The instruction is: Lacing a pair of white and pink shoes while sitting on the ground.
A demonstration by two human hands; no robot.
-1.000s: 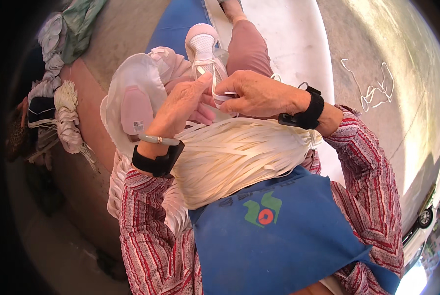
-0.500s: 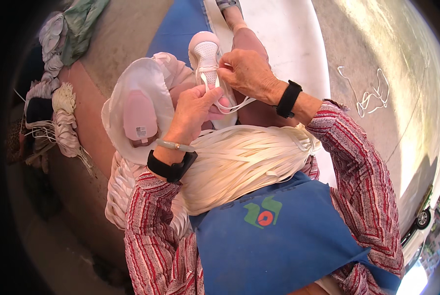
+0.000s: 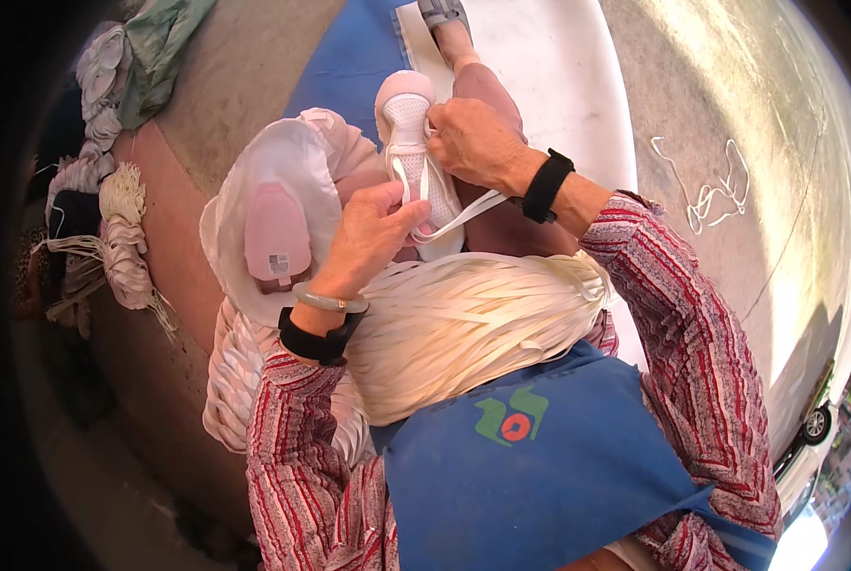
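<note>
A white mesh sneaker [image 3: 408,114] with a pale pink toe lies in front of me, toe pointing away. A flat white shoelace [image 3: 463,215] is threaded across it, with loose lengths looping back toward me and to the right. My left hand [image 3: 373,226] pinches the lace beside the shoe's near opening. At the shoe's right edge, near the first lace row, my right hand [image 3: 480,143] is closed with its fingertips curled against the side; they are partly hidden. A thick bundle of cream laces [image 3: 482,305] lies across my lap, over the blue apron [image 3: 539,457].
Left of the shoe sits a white cloth-like shoe piece with a pink insole [image 3: 276,228]. Bundled laces [image 3: 126,233] hang at the far left, near a green cloth [image 3: 164,52]. A loose lace [image 3: 715,195] lies on the concrete floor at right. A white sheet [image 3: 577,86] is under my leg.
My right hand has shifted slightly forward along the shoe's edge. My left hand has opened a little more distance from it, and the lace across the shoe lies flatter.
</note>
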